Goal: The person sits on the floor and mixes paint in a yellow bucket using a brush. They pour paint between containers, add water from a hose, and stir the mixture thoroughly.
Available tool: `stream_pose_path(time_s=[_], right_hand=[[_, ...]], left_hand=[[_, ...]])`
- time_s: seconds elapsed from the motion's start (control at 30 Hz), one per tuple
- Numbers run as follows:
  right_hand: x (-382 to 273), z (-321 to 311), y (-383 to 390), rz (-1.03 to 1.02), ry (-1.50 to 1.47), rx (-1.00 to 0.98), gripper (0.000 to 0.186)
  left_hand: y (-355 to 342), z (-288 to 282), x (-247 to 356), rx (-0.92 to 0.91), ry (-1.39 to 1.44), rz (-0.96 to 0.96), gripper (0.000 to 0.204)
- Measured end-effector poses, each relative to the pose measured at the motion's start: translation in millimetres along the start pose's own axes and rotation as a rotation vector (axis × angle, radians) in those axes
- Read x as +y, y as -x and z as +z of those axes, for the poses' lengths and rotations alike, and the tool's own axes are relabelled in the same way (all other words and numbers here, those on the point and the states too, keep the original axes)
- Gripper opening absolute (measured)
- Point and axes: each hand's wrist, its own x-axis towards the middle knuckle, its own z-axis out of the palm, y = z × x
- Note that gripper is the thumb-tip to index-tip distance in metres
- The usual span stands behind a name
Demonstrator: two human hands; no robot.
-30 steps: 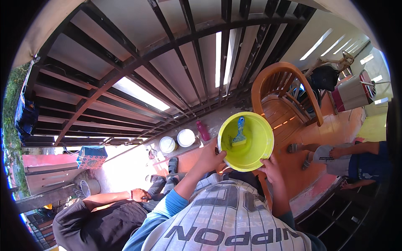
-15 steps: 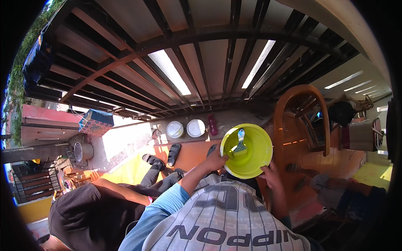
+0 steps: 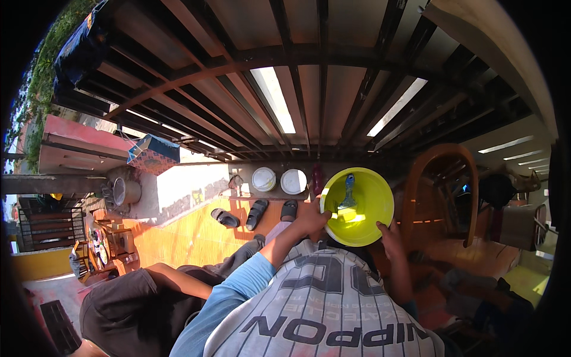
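Lime-yellow plastic bucket [image 3: 372,221] held in front of the torso, round mouth facing the wearer. Left hand [image 3: 312,218] clamped on its left rim, thumb over the edge; right hand [image 3: 390,237] gripping the lower right rim. Hands apart, bucket between. Inside: paintbrush [image 3: 349,189], blue handle toward the far rim, flat pale bristles nearer the sunlit bottom. Room at right narrowed by curved wooden chair [image 3: 474,205]; at left, a person in a dark shirt [image 3: 134,303] sits close. Beyond, grey ledge [image 3: 278,195]: two round white tubs [image 3: 263,179] near its front edge, smooth magenta bottle [image 3: 317,177] just beside. Glossy orange floor [image 3: 184,238] below.
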Motion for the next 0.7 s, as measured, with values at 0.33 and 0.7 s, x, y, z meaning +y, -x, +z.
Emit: stream_pose_path(time_s=[0.33, 0.7], right_hand=[[-18.6, 112.3, 4.3, -0.242, 0.029, 0.380, 0.047], [-55.3, 269.9, -2.1, -0.248, 0.305, 0.501, 0.046]], left_hand=[[-33.8, -112.3, 4.6, -0.389, -0.291, -0.001, 0.065], [-14.4, -193.5, 73.5, -0.506, -0.548, -0.200, 0.055]])
